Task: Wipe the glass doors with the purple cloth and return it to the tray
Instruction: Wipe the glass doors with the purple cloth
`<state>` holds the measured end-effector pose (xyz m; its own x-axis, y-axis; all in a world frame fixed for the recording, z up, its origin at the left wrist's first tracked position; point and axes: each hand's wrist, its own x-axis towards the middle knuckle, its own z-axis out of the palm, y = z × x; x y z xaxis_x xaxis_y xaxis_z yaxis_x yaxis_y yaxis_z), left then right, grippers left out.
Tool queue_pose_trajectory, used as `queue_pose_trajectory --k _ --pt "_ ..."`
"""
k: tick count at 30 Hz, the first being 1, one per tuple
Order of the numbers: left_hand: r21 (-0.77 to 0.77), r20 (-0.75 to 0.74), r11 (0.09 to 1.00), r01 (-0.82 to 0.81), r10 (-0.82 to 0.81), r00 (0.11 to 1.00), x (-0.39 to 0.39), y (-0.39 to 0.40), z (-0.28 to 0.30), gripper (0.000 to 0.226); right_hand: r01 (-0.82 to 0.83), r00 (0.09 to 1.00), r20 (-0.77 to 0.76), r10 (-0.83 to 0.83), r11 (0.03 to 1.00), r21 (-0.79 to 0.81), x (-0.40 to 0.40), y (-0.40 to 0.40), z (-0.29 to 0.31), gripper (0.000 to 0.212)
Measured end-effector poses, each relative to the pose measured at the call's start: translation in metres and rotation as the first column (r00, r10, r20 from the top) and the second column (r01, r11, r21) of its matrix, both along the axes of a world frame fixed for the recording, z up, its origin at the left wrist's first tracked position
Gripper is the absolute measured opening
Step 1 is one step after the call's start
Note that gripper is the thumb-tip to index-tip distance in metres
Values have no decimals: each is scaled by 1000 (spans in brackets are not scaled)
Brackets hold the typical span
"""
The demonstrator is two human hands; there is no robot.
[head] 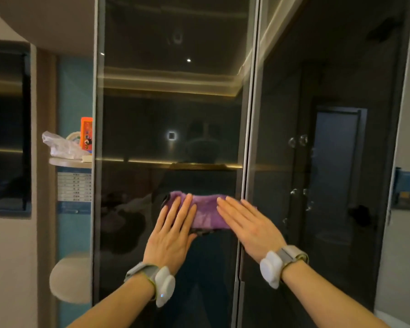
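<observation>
A purple cloth (205, 213) is spread flat against the dark left glass door (166, 119), a little below the middle shelf line. My left hand (173, 230) lies flat on the cloth's left part, fingers straight and pointing up. On the cloth's right part my right hand (246, 223) presses flat too, fingers angled up-left, close to the metal frame between the doors. The right glass door (322, 138) stands beside it, dark and reflective. No tray is in view.
A rounded shelf (69, 160) left of the cabinet carries a plastic bag (59, 145) and an orange box (86, 132). A lower round shelf (69, 278) juts out near my left forearm. A vertical door handle (240, 292) runs down the frame between the doors.
</observation>
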<state>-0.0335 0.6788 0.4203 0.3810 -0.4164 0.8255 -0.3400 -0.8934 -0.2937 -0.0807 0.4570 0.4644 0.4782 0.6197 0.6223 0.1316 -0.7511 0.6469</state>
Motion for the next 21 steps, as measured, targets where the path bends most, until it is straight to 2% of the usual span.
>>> queue_pose_trajectory --k 5,8,10,13,21 --pt "-25 0 1000 16 -16 1000 -9 -45 73 68 30 996 83 -35 997 64 -9 -31 47 69" --pt "-21 -10 999 39 -39 999 -12 -78 108 67 113 990 67 -124 982 150 -19 -62 73 68" --pt "-16 -6 999 36 -36 999 -16 -98 123 68 166 980 88 -180 974 153 -25 -80 89 54" --pt "2 5 1000 31 -31 999 -22 -122 147 69 220 968 84 -236 962 159 -29 -96 117 59" --pt "18 20 999 32 -32 999 -29 -176 202 69 72 994 65 -88 973 218 -27 -141 163 58"
